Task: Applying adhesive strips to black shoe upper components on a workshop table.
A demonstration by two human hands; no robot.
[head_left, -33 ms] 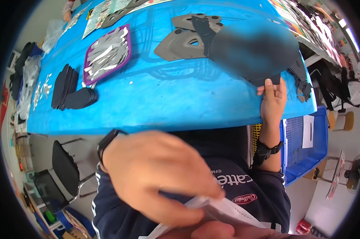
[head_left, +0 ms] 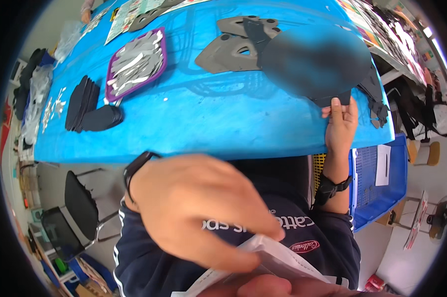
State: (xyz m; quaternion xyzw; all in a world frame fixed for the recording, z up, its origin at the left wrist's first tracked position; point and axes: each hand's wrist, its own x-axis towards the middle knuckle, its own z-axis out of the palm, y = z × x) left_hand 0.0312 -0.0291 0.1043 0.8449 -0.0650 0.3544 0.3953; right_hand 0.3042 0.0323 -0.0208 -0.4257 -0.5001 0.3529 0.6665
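My left hand (head_left: 198, 218) is raised close to the camera. It has a black band at the wrist, and its fingers are closed on a white, thin bag (head_left: 255, 260) at the lower edge. My right hand (head_left: 340, 126), also with a black wristband, reaches to the near edge of the blue table (head_left: 223, 128). There it pinches a dark flat cut piece (head_left: 332, 100), and much of that piece is blurred over. My dark navy shirt (head_left: 293, 232) fills the space between my arms.
On the table lie grey shaped pieces (head_left: 231, 47), a purple-rimmed tray of silvery pieces (head_left: 137, 64), stacks of black pieces (head_left: 90, 106) and printed sheets at the far edge. A blue crate (head_left: 382, 183) stands to my right and a black chair (head_left: 80, 208) to my left.
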